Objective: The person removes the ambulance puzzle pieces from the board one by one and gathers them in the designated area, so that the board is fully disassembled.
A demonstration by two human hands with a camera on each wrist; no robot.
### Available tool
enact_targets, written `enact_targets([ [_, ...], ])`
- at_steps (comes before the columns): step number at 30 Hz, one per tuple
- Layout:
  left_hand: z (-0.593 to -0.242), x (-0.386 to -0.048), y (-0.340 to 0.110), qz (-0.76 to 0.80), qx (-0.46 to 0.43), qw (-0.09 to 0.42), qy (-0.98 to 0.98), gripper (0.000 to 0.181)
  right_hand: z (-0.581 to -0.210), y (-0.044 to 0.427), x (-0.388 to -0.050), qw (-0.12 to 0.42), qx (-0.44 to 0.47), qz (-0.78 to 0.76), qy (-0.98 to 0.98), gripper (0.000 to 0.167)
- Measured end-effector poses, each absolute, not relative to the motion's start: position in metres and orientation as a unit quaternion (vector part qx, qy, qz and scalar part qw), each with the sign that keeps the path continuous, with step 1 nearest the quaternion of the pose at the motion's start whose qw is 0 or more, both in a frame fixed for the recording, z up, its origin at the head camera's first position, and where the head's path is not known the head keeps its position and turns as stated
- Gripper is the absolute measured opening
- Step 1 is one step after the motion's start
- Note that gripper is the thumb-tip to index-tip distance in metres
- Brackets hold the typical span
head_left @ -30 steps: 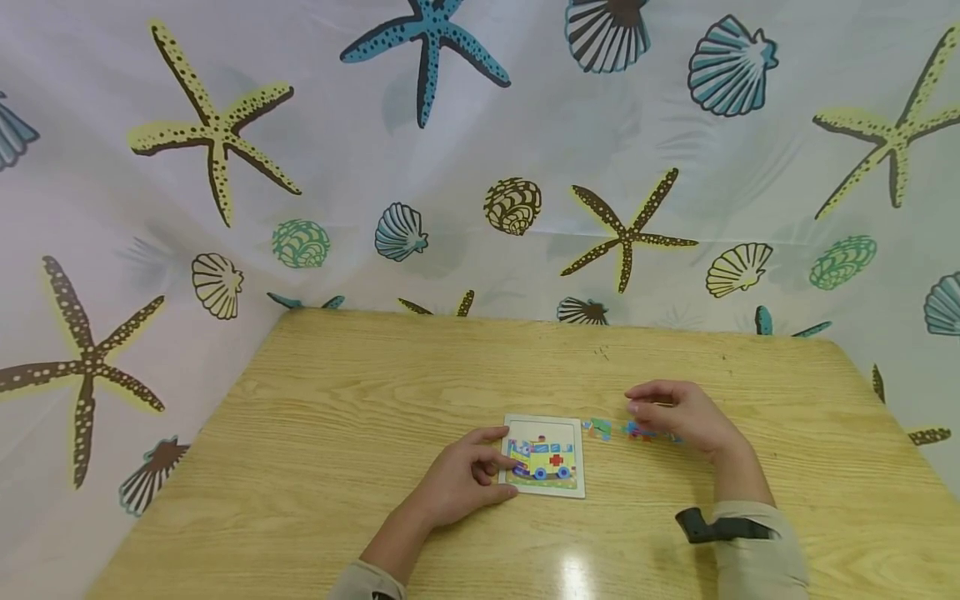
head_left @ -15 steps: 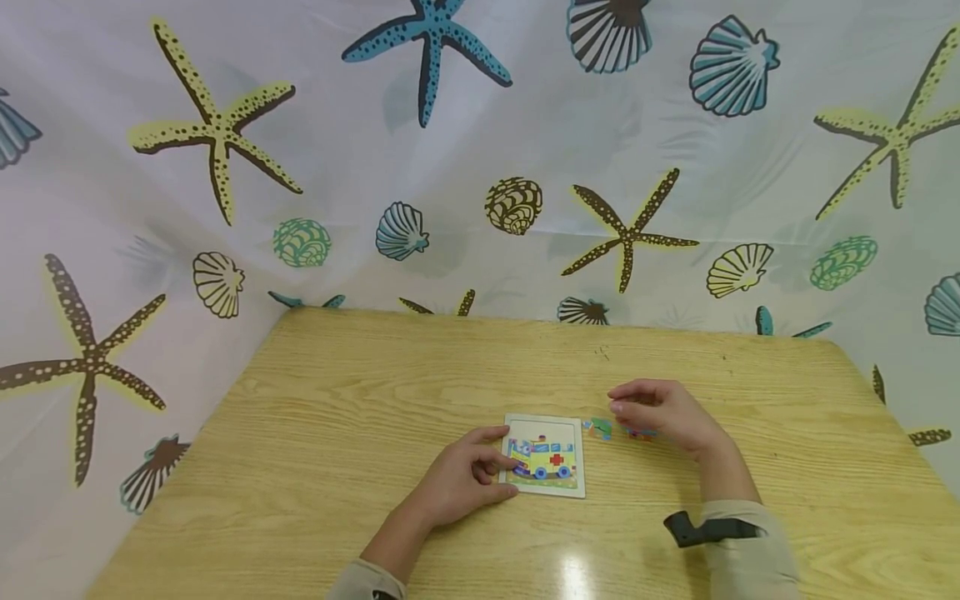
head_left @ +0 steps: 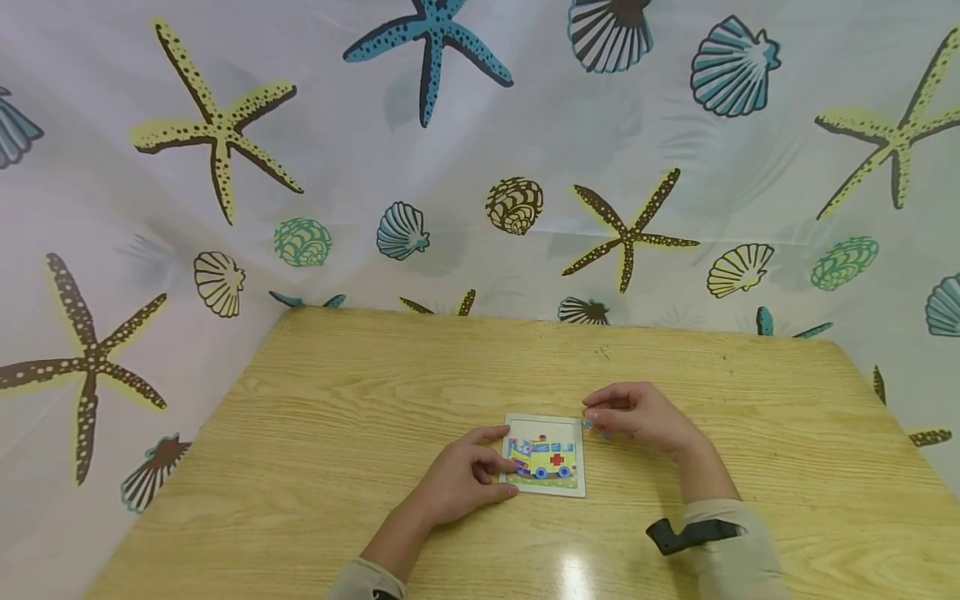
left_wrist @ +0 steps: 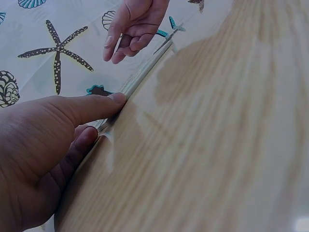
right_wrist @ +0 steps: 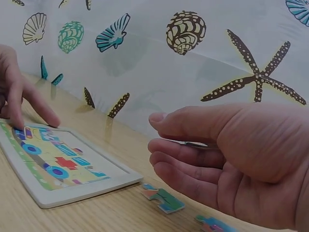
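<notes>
A jigsaw puzzle board (head_left: 581,458) with a pale raised rim lies on the wooden table. Its lower part shows an assembled ambulance picture (right_wrist: 63,164); the upper strip is bare. My left hand (head_left: 461,479) holds the board at its left side, thumb at the near corner and fingers on the rim and picture. Just right of the board, my right hand (head_left: 641,417) hovers above the table. Between its thumb and fingers it pinches a thin puzzle piece (right_wrist: 195,144), seen only edge-on. Below that hand lie a green and orange piece (right_wrist: 164,199) and a blue and purple piece (right_wrist: 215,224).
The wooden table (head_left: 360,400) extends around the board on every side. A pale cloth (head_left: 480,125) printed with starfish and shells hangs behind the table and along its sides. A dark strap (head_left: 693,536) circles the right sleeve.
My right hand has moved left toward the board, passing over the loose pieces with the pinched piece. My left hand and the board have stayed in place.
</notes>
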State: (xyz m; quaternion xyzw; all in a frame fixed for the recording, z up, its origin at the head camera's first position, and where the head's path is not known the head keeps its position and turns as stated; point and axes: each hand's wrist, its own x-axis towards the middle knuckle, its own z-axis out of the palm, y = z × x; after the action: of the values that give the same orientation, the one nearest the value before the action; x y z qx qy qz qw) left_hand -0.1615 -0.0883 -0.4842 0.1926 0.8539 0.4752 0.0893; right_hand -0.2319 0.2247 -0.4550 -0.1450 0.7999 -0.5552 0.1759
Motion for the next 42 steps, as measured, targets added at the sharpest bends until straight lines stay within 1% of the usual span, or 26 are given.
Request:
enact_targets([
  [9, -0.484, -0.162, -0.088, 0.477, 0.194, 0.088, 0.853, 0.02, -0.457, 0.197, -0.228, 0.211, -0.173, -0.57, 0.775, 0.042],
  [16, -0.483, -0.163, -0.089, 0.472, 0.197, 0.088, 0.855, 0.022, -0.457, 0.177, -0.224, 0.219, -0.201, -0.569, 0.767, 0.038],
  [27, -0.483, -0.163, -0.089, 0.476, 0.2, 0.087, 0.852, 0.022, -0.454, 0.16, -0.219, 0.248, -0.222, -0.557, 0.761, 0.034],
  [35, -0.485, -0.164, -0.089, 0.47, 0.204, 0.084, 0.855, 0.019, -0.457, 0.154, -0.216, 0.229, -0.232, -0.529, 0.783, 0.029],
  [42, -0.486, -0.163, -0.089, 0.471, 0.195, 0.09, 0.856, 0.017, -0.458, 0.149, -0.215, 0.22, -0.233, -0.508, 0.8, 0.028],
])
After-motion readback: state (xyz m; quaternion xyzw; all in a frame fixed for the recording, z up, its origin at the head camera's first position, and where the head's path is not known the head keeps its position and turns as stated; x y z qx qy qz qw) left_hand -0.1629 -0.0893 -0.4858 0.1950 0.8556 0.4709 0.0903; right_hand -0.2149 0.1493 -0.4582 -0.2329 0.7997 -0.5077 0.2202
